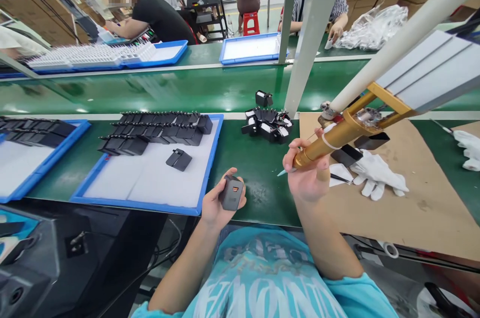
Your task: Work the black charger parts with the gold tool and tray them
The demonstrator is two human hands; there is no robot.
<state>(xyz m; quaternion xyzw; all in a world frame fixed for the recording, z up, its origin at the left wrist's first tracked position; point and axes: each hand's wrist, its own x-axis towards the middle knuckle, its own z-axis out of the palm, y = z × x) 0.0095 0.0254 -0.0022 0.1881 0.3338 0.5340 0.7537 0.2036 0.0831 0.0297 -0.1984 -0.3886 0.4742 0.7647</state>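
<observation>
My left hand (213, 208) is closed around a black power adapter case (231, 194), with a slot showing copper-coloured contacts on its face. Raised to the right, my right hand (308, 182) wraps around the lower end of a gold-coloured cylindrical tool (328, 140). A pale blue pointed tip (281, 173) sticks out beside those fingers; what it belongs to is hidden. A single black adapter (179, 159) lies apart on the blue-rimmed tray (202, 193), in front of rows of similar black adapters (161, 128). Beyond my hands sits a heap of black parts with white insides (268, 124).
Cardboard (420, 208) covers the bench at right, bearing white gloves (380, 173), tweezers (340, 178) and dark cases (347, 155). A grey post (303, 58) rises behind the heap. Another tray (22, 178) stands far left. Several people work beyond the green conveyor (180, 85).
</observation>
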